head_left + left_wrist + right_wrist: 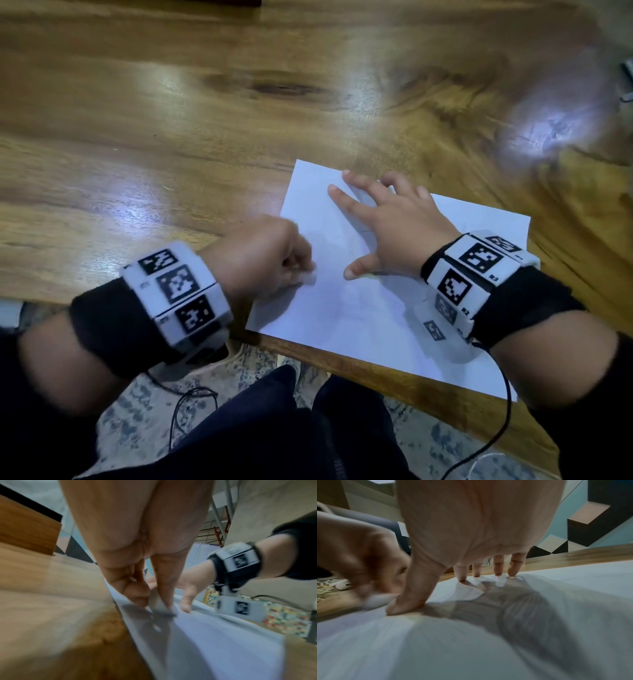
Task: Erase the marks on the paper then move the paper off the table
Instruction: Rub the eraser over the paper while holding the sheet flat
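Observation:
A white sheet of paper lies at the near edge of the wooden table, one corner hanging over that edge. Faint pencil marks show near its middle. My left hand pinches a small white eraser between thumb and fingers and holds it down on the paper's left part; the eraser is blurred in the left wrist view. My right hand lies spread on the sheet, its fingertips and thumb pressing the paper flat.
The table's near edge runs just under the paper, with a patterned rug and my dark trouser legs below. Cables hang from both wrist bands. A white earbud lies on the table to the left.

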The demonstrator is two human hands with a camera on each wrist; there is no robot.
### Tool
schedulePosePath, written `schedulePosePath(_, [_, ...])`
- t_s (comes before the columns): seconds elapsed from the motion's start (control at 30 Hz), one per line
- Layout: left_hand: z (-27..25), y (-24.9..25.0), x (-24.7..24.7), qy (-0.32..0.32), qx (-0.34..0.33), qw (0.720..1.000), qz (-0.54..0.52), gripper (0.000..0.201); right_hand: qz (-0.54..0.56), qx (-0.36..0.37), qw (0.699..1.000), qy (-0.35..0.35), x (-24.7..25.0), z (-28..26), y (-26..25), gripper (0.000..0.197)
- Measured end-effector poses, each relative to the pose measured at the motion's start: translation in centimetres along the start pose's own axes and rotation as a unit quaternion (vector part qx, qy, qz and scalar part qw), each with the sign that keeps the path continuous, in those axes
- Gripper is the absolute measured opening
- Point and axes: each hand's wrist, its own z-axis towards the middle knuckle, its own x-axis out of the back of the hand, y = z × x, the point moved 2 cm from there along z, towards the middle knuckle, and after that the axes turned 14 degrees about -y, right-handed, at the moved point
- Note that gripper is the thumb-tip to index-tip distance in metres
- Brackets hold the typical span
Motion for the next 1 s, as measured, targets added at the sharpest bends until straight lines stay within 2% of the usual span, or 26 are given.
schedulePosePath(0.07, [-1.1,-0.5,-0.8,-0.1,0.01,0.995,-0.005,0.014,0.002,0.0,1.0,0.001,0.0,-0.1,0.0,0.109])
schedulePosePath(0.1, [-1.2,-0.7,-0.6,-0.106,0.016,0.994,-0.025,0.015,0.004,0.001,1.0,0.003,-0.1,0.0,-0.1,0.108])
schedulePosePath(0.13, [-1.1,-0.9,0.0,-0.077,0.024,0.995,-0.051,0.015,0.005,0.001,1.0,0.004,-0.1,0.0,-0.1,0.108])
schedulePosePath(0.23, [-0.1,-1.1,2.1,0.101,0.031,0.989,-0.102,0.016,0.003,0.0,1.0,0.002,-0.1,0.0,-0.1,0.109])
schedulePosePath(0.27, [0.2,-0.9,2.4,0.125,0.03,0.988,-0.086,0.017,0.001,-0.002,1.0,0.001,-0.1,0.0,-0.1,0.109])
schedulePosePath(0.33, [0.4,-0.6,1.9,0.128,0.021,0.991,-0.041,0.018,-0.001,-0.005,1.0,-0.002,0.0,0.0,0.0,0.109])
schedulePosePath(0.4, [-0.2,-0.8,0.8,0.092,0.013,0.995,-0.021,0.017,0.0,-0.006,1.0,-0.004,0.0,0.0,-0.1,0.109])
schedulePosePath(0.53, [-2.5,-1.3,-1.4,-0.084,0.007,0.996,0.0,0.013,0.006,-0.005,1.0,-0.006,0.1,-0.1,-0.1,0.109])
schedulePosePath(0.57, [-2.5,-1.4,-1.3,-0.099,0.011,0.995,-0.013,0.014,0.008,-0.005,1.0,-0.005,0.1,-0.2,-0.1,0.109])
schedulePosePath(0.6, [-2.2,-1.4,-0.9,-0.086,0.016,0.996,-0.024,0.015,0.008,-0.005,1.0,-0.005,0.1,-0.2,-0.1,0.109])
schedulePosePath(0.7, [-0.3,-0.8,1.4,0.064,0.012,0.998,-0.015,0.017,0.005,-0.006,1.0,-0.005,0.0,-0.1,-0.1,0.109])
schedulePosePath(0.77, [0.1,-0.7,1.5,0.118,-0.009,0.993,0.004,0.016,0.004,-0.004,1.0,-0.005,0.0,-0.1,-0.1,0.11])
schedulePosePath(0.8, [-0.2,-0.8,1.0,0.105,-0.019,0.994,0.005,0.015,0.005,-0.003,1.0,-0.004,0.1,-0.1,-0.1,0.11])
schedulePosePath(0.83, [-0.8,-0.9,0.1,0.064,-0.028,0.998,0.002,0.014,0.006,-0.003,1.0,-0.004,0.1,-0.1,0.0,0.11])
schedulePosePath(0.93, [-2.5,-0.8,-1.9,-0.095,-0.033,0.995,-0.008,0.01,0.005,-0.002,1.0,-0.001,0.1,-0.1,-0.1,0.109])
schedulePosePath(0.97, [-2.5,-0.7,-1.9,-0.108,-0.031,0.994,-0.013,0.011,0.004,-0.002,1.0,-0.001,0.1,-0.1,-0.1,0.109])
schedulePosePath(1.0, [-2.1,-0.5,-1.5,-0.091,-0.03,0.995,-0.016,0.013,0.002,-0.002,1.0,-0.001,0.1,-0.1,-0.1,0.109])
